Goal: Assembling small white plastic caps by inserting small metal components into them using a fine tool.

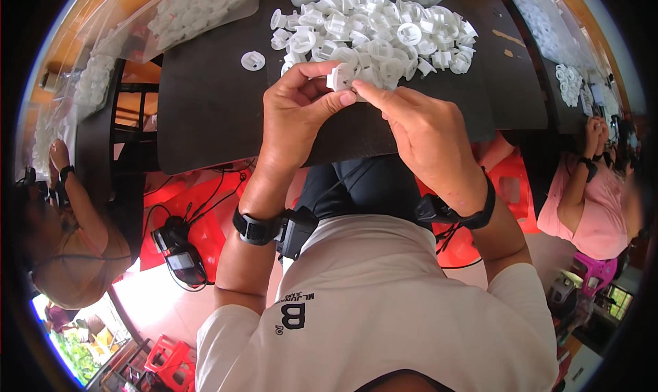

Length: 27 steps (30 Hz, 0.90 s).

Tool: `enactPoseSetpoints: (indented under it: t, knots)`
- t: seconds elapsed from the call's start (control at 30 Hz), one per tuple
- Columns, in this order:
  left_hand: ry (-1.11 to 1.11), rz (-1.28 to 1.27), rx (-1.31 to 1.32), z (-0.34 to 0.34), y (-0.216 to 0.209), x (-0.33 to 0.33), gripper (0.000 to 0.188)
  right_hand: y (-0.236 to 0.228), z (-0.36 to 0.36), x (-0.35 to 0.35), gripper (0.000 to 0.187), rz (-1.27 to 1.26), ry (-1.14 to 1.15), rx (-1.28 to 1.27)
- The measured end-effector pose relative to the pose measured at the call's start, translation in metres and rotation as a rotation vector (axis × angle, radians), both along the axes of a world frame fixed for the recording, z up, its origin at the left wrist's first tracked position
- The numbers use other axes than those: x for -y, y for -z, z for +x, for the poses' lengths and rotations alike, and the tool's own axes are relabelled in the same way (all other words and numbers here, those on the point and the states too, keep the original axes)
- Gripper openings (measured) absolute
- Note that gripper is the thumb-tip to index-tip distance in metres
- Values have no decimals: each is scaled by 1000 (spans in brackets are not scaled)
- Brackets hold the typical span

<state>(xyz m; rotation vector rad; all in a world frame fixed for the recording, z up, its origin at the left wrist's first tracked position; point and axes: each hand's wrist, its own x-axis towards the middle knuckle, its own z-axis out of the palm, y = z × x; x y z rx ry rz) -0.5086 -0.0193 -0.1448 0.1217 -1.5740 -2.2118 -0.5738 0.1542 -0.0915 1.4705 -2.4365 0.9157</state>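
Between the fingertips of my left hand, above the table's near side, is a small white plastic part. Its face shows tiny dark holes. My left thumb lies below it and my left index finger runs behind it. My right hand comes in from the right, its index fingertip pressed on the part's right side and its other fingers curled under; its thumb is mostly hidden. Just beyond both hands lies a heap of white round plastic pieces, each a disc with a raised block.
The table top is dark. One loose white piece lies left of the heap. Clear bins of white parts, such as the left bin, stand along the far side. People work at left and right. A black device rests on a red stool.
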Motion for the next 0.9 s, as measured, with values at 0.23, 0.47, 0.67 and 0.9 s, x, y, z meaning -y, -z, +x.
enactPoseSetpoints:
  t: [0.23, 0.47, 0.67, 0.9]
  knots:
    - [14, 25, -14, 1, 0, 0, 33, -4, -1, 3, 53, 11, 7, 18]
    - [11, 20, -19, 1, 1, 0, 33, -5, 1, 5, 54, 32, 19, 15]
    - [-6, 8, -8, 0, 1, 0, 33, -3, 0, 4, 54, 20, 16, 16]
    - [0, 37, -16, 0, 1, -1, 33, -3, 1, 5, 54, 22, 23, 6]
